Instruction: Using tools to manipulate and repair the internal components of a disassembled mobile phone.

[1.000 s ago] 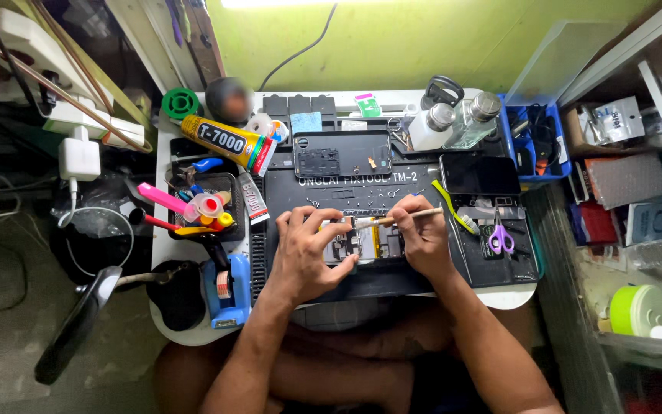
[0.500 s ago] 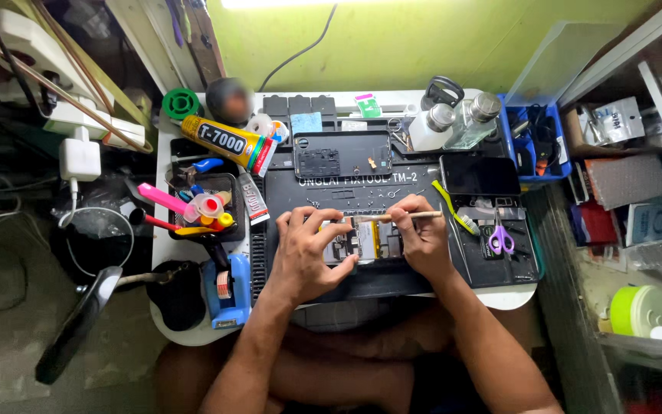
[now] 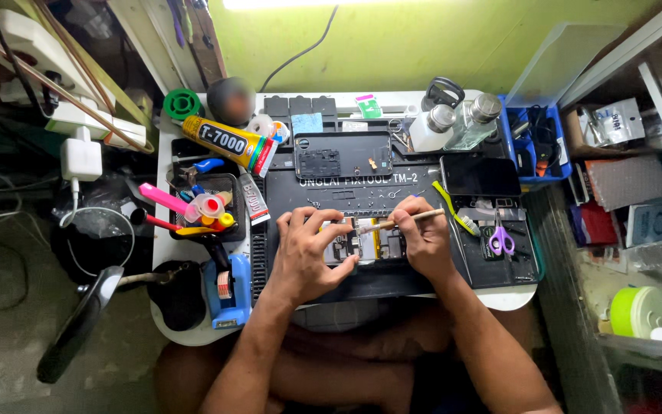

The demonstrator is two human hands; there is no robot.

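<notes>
- The left hand (image 3: 308, 249) is pressing down on an opened phone (image 3: 365, 244), fingers curled over its left end and closed against it – pinning it to the dark work mat (image 3: 423, 284).
- The right hand (image 3: 421, 239) is pinching a thin brush (image 3: 396, 222) between thumb and fingers, closed around the handle; the bristle end is pointing left and sitting over the phone's upper edge.
- The phone is lying flat near the middle of the mat, between the two hands (its insides are too small to make out).
- Just right of the right hand a yellow-green toothbrush (image 3: 455, 208) is lying at a slant, and purple scissors (image 3: 502, 239) are resting beyond it.
- Another dark phone (image 3: 480, 175) is lying face up at the mat's upper right, near two clear bottles (image 3: 457, 123).
- On the left of the bench (image 3: 164, 172) a yellow glue tube (image 3: 227, 142) is lying tilted above a black tray of pink and yellow tools (image 3: 193, 207) – a blue tape dispenser (image 3: 227, 291) is standing below it.
</notes>
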